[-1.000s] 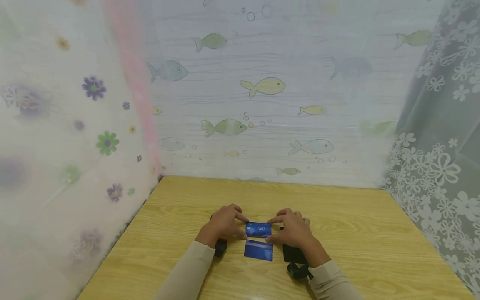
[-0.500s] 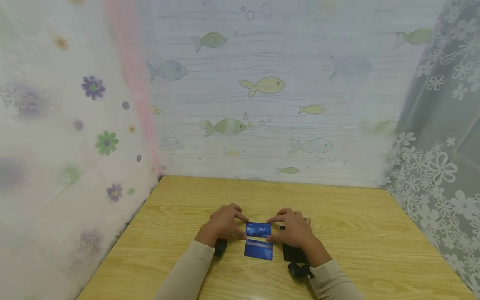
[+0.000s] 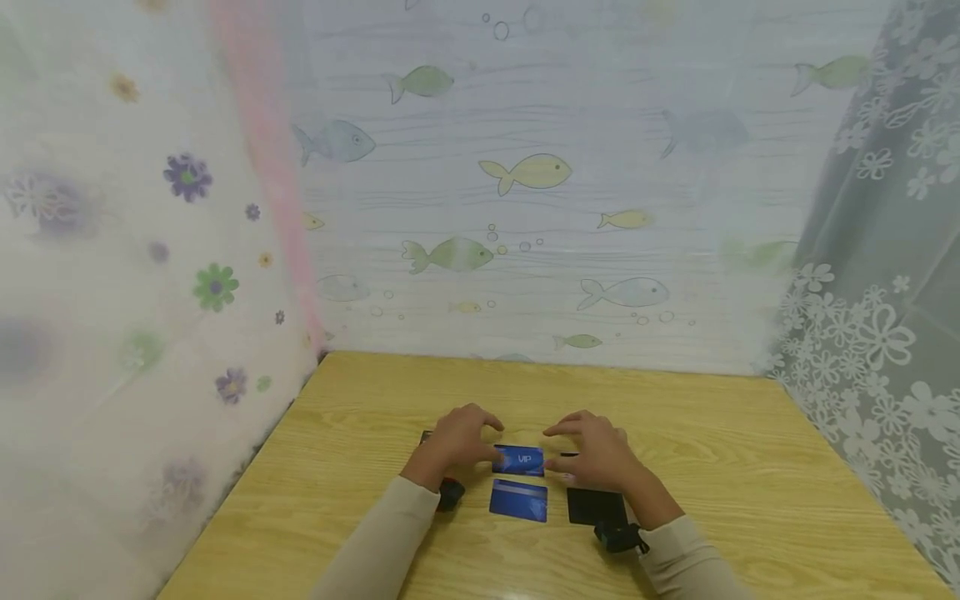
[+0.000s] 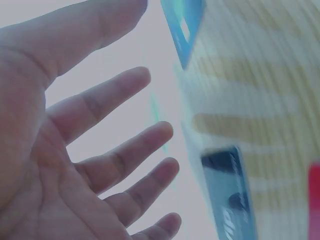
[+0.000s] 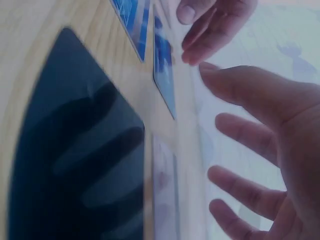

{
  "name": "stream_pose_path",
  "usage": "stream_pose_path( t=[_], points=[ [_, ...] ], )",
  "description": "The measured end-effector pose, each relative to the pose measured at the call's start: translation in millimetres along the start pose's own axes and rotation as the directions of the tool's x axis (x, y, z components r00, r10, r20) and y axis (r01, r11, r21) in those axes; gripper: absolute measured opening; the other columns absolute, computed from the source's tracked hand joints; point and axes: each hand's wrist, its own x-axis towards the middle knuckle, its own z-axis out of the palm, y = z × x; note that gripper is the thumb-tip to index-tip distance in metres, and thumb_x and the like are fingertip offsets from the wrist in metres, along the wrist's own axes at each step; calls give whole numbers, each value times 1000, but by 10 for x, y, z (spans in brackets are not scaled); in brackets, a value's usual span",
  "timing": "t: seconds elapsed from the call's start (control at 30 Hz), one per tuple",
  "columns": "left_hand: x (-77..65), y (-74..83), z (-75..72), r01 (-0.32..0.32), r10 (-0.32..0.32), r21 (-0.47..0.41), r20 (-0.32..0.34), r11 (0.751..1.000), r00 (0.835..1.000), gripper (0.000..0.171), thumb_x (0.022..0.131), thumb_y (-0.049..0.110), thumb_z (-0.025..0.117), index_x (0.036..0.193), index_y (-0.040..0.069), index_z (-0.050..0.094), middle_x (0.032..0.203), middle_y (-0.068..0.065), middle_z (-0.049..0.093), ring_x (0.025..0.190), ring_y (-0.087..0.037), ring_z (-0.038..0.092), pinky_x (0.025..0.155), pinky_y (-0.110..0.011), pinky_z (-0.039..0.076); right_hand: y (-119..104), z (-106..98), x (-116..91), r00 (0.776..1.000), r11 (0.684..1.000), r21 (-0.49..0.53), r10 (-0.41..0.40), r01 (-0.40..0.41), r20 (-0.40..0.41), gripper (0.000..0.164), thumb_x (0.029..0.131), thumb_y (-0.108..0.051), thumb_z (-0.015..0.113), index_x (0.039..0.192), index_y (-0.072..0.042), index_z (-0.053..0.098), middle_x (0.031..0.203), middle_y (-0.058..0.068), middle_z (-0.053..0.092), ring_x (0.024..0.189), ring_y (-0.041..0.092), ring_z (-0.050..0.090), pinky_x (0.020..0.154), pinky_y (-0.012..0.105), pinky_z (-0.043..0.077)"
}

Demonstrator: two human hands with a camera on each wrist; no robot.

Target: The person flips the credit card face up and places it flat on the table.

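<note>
A blue VIP card [image 3: 522,460] lies on the table between the two hands. Nearer the person is a second blue card [image 3: 517,502], its pale stripe facing up. My left hand [image 3: 459,439] hovers at the VIP card's left end, thumb tip overlapping it in the head view; its fingers are spread and hold nothing in the left wrist view. At the other end my right hand [image 3: 600,454] is raised with parted fingers, the palm bare in the right wrist view. Beneath it lie a black card [image 5: 80,145] and a whitish card [image 5: 165,185], mostly hidden in the head view.
A dark card with VIP lettering [image 4: 231,195] and a red piece [image 4: 314,200] lie on the left side, mostly behind the left hand in the head view. Black wrist cameras [image 3: 619,537] sit on both wrists. Printed curtains surround the wooden table [image 3: 675,417].
Both hands have let go of the VIP card's corners and lifted a little; the right hand has shifted right. More of the black card shows. The blue cards stay about where they were.
</note>
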Motion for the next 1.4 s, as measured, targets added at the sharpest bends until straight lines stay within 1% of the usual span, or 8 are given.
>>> stream_pose_path(
  t=[0.1, 0.23, 0.37, 0.6, 0.7, 0.93, 1.3, 1.4],
  points=[
    [23, 102, -9, -17, 17, 9, -12, 1000, 1000, 50, 83, 41, 87, 126, 20, 75, 138, -9, 63, 129, -37, 58, 103, -60, 48, 43, -80, -36, 1000, 999, 40, -16, 16, -10, 44, 86, -49, 83, 126, -33, 75, 135, 0, 63, 125, 38, 57, 90, 70, 40],
    [78, 218, 30, -29, 31, 56, -23, 998, 999, 50, 82, 44, 87, 126, 22, 75, 136, -7, 65, 128, -34, 59, 102, -58, 49, 127, -174, -100, 1000, 996, 84, -23, 23, -4, 46, 86, -46, 83, 127, -28, 74, 136, 2, 63, 127, 36, 58, 95, 70, 43],
    [135, 311, 90, -51, 56, 111, -35, 992, 998, 50, 81, 48, 87, 125, 25, 76, 132, -3, 67, 125, -30, 61, 102, -55, 50, 214, -257, -171, 999, 992, 126, -30, 27, 21, 48, 87, -44, 83, 129, -24, 73, 137, 6, 62, 127, 35, 59, 97, 64, 49],
    [201, 434, 111, -48, 51, 82, -37, 996, 998, 49, 82, 50, 85, 125, 27, 76, 134, -3, 66, 127, -30, 60, 104, -58, 47, 361, -358, -256, 999, 984, 174, -33, 27, 29, 48, 87, -40, 84, 129, -18, 73, 135, 8, 63, 119, 38, 63, 92, 57, 55],
    [233, 470, 132, -55, 59, 95, -42, 994, 997, 49, 82, 50, 86, 124, 29, 76, 135, -2, 66, 127, -30, 60, 103, -57, 48, 417, -386, -293, 999, 977, 210, -31, 26, 21, 51, 87, -39, 84, 129, -14, 72, 134, 10, 63, 119, 40, 62, 92, 57, 55],
    [273, 629, 240, -99, 108, 145, -50, 984, 993, 49, 78, 54, 87, 119, 30, 78, 128, 0, 69, 122, -28, 63, 97, -55, 50, 547, -430, -383, 1000, 964, 266, 18, -17, -2, 55, 86, -38, 85, 132, -13, 70, 134, 10, 62, 120, 42, 61, 91, 57, 55],
    [353, 796, 373, -107, 118, 173, -52, 979, 992, 48, 77, 56, 88, 117, 30, 79, 126, 2, 69, 122, -28, 62, 94, -53, 50, 691, -457, -424, 998, 943, 326, 62, -64, 16, 53, 87, -38, 84, 133, -14, 71, 133, 12, 62, 117, 40, 63, 90, 55, 56],
    [376, 813, 390, -101, 110, 179, -41, 979, 993, 47, 78, 56, 87, 117, 31, 79, 127, 2, 69, 125, -28, 61, 96, -54, 49, 737, -438, -408, 998, 935, 351, 50, -61, 40, 51, 88, -36, 84, 132, -13, 71, 133, 13, 62, 116, 37, 62, 91, 54, 56]
  ],
)
